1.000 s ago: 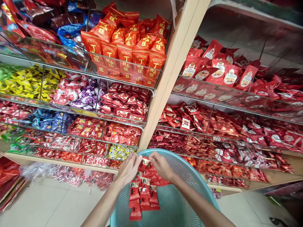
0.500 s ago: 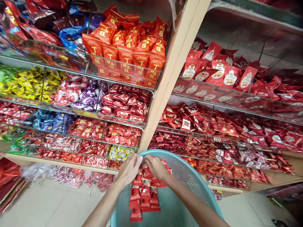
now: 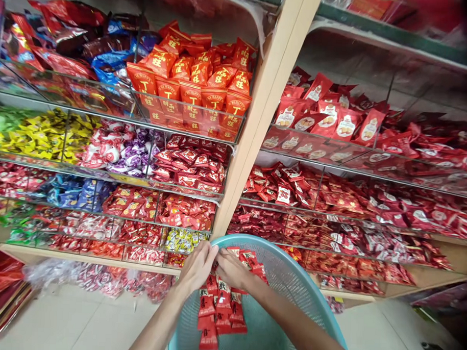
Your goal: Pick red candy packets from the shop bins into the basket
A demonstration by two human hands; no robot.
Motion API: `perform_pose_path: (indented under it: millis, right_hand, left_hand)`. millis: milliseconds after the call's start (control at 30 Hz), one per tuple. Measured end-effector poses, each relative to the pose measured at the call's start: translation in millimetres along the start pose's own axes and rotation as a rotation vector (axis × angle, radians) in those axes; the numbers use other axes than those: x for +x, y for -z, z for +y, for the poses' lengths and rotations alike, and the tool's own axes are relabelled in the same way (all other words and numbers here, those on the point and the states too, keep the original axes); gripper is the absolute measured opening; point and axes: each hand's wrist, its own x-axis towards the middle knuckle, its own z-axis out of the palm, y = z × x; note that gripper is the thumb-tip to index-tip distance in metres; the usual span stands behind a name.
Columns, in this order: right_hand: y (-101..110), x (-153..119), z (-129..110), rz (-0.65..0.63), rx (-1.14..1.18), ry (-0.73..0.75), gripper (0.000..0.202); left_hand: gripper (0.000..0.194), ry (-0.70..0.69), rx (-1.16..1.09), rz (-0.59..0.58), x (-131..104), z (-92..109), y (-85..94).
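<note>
Head view: the right hand point(image 3: 232, 268) has closed in on the left hand point(image 3: 195, 267), gathering curled fingers (any grip is hidden) above red packets point(image 3: 224, 317) in the teal basket point(image 3: 291, 279).

Pale wooden shelving point(image 3: 258, 114), tiered, glass-fronted. At 11 o'clock, orange-red packets point(image 3: 192, 99) with yellow lettering; at 9, yellow-wrapped candies point(image 3: 43, 137); between 7 and 8, small yellow-and-white candies point(image 3: 183, 239); at 2, red packets with white labels point(image 3: 329, 117). Below, tiled floor point(image 3: 94, 318); at 8, wrapped candies in clear plastic point(image 3: 103, 278), beneath lowest shelf.
</note>
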Motion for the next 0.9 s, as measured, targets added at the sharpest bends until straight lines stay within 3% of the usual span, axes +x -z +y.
perform_pose_path:
  millis: [233,400,567,733,800,900]
  right_hand:
    - [5,-4,4,0.005,-0.115,-0.02,0.03]
    - [33,-11,1,0.083,-0.088,0.017,0.025]
    - [100,-16,10,0.35,-0.043,0.083,0.025]
    - [187,-14,41,0.604,-0.165,-0.081,0.028]
    - [213,-7,56,0.581,-0.303,-0.187,0.026]
    - [235,7,72,0.378,-0.524,-0.349,0.02]
  left_hand:
    - [0.04,-0.002,-0.018,0.009,0,0,0.3]
    - [0.043,0.008,-0.037,-0.013,2,-5,-2.9]
    - [0.048,0.08,-0.033,0.002,3,-11,-6.7]
    - [0.047,0.058,-0.044,0.01,1,-7,-3.1]
    - [0.046,0.052,-0.057,0.01,0,-4,-1.3]
    - [0.047,0.058,-0.057,0.015,0,-1,0.2]
